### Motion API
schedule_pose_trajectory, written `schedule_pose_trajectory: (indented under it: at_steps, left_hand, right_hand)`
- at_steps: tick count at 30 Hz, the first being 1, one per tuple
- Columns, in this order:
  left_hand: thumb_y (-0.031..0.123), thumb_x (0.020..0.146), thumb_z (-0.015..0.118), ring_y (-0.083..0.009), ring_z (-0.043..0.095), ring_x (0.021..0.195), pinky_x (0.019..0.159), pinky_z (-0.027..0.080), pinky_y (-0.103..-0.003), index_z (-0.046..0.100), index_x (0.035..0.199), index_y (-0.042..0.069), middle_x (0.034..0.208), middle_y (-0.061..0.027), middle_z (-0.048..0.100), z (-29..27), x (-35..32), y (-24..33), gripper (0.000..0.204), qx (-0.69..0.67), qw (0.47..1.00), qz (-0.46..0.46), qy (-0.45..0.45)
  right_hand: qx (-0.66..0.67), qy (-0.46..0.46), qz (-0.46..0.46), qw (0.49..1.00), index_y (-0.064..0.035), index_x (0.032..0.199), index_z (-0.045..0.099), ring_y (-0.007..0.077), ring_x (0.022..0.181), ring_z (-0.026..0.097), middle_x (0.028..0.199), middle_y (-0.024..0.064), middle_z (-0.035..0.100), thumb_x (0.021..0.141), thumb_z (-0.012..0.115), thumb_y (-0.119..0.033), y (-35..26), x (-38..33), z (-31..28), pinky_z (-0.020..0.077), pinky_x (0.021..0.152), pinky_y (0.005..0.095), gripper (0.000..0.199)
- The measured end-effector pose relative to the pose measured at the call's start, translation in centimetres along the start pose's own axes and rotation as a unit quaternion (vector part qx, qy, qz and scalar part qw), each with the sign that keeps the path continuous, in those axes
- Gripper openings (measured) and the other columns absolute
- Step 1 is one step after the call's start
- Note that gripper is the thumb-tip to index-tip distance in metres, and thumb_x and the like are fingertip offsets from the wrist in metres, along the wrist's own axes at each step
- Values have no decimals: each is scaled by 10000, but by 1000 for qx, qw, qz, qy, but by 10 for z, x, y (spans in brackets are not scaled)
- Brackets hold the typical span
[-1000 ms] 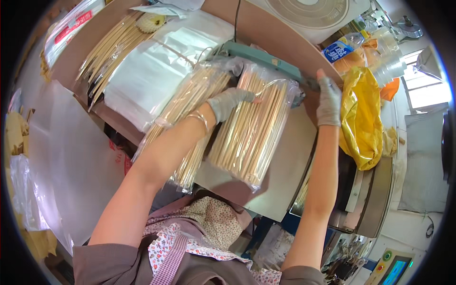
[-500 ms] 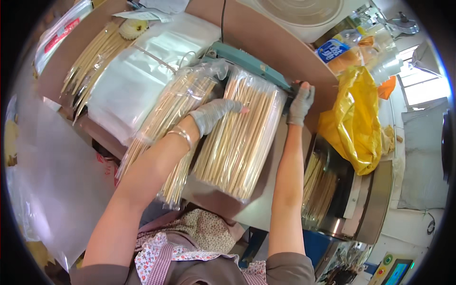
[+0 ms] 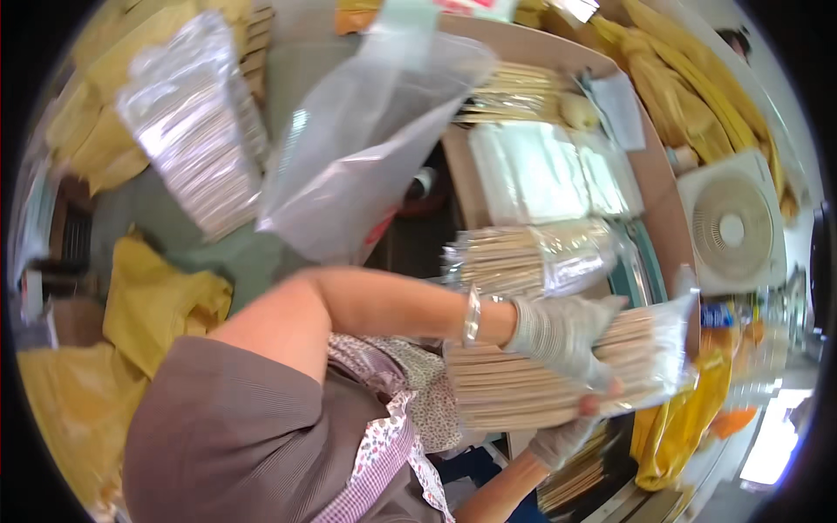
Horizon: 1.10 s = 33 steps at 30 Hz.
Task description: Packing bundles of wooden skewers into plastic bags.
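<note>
Both hands, in grey fingerless-tipped gloves, hold a clear plastic bag of wooden sticks (image 3: 506, 388). The bag is lifted off the work surface and lies crosswise before my body. My left hand (image 3: 562, 336), with a bracelet at the wrist, is wrapped over its upper side. From the near lower edge my right hand (image 3: 571, 436) grips it, the palm partly hidden behind the bag. Just beyond is another bag of sticks (image 3: 514, 260). The teal bag sealer (image 3: 636, 270) lies beside that second bag, partly covered.
Stacked clear empty bags (image 3: 532, 174) and loose sticks (image 3: 514, 91) lie in the brown-walled tray (image 3: 671, 209). A large clear sack (image 3: 357, 148) hangs open left of it. Filled stick bags (image 3: 196, 131) sit farther left. A white fan (image 3: 732, 222) and yellow sack (image 3: 680, 427) are at right.
My view has swung left, bringing the sack and floor bags into sight. My right hand has left the sealer and taken hold of the stick bag, which both hands have lifted away.
</note>
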<state>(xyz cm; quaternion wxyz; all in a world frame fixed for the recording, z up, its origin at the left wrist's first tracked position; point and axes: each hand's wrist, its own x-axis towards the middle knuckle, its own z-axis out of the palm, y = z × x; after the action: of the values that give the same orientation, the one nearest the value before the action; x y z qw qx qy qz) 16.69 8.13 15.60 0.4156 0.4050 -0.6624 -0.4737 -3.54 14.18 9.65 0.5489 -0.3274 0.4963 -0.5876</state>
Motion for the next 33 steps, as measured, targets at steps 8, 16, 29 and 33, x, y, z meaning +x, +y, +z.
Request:
schedule_pose_trajectory:
  at_steps: [8,16,29,33]
  left_hand:
    - [308,794,612,-228,602,714,632,483,-353,628,902,-20,757,-150,621,-279,-60,2,345,726,621,-53,292]
    - [399,827,621,-239,653,765,748,503,-366,694,929,14,788,-178,669,-379,-94,-93,405,429,826,-138,340]
    - [131,878,600,-96,547,675,649,462,-276,666,885,4,703,-98,623,-287,-208,-35,143,294,905,-64,302]
    - [71,871,587,-70,533,619,581,450,-301,638,804,-13,625,-25,601,-303,-204,-30,118,216,927,-136,275]
  right_hand:
    - [260,-236,-208,913,-26,1241,527,255,1086,551,1182,136,562,761,666,-307,-71,6,161,441,973,417,572]
    - [-91,-348,-248,900,-74,1165,562,192,1027,528,1122,88,577,845,655,-237,67,3,267,424,921,372,371]
    - [-344,-516,-81,781,-10,985,589,194,962,597,955,133,617,806,635,-74,86,5,228,493,861,315,196]
    - [-84,-455,-15,886,-8,1140,508,199,1025,584,1085,163,586,851,620,-132,143,-15,299,501,897,349,334]
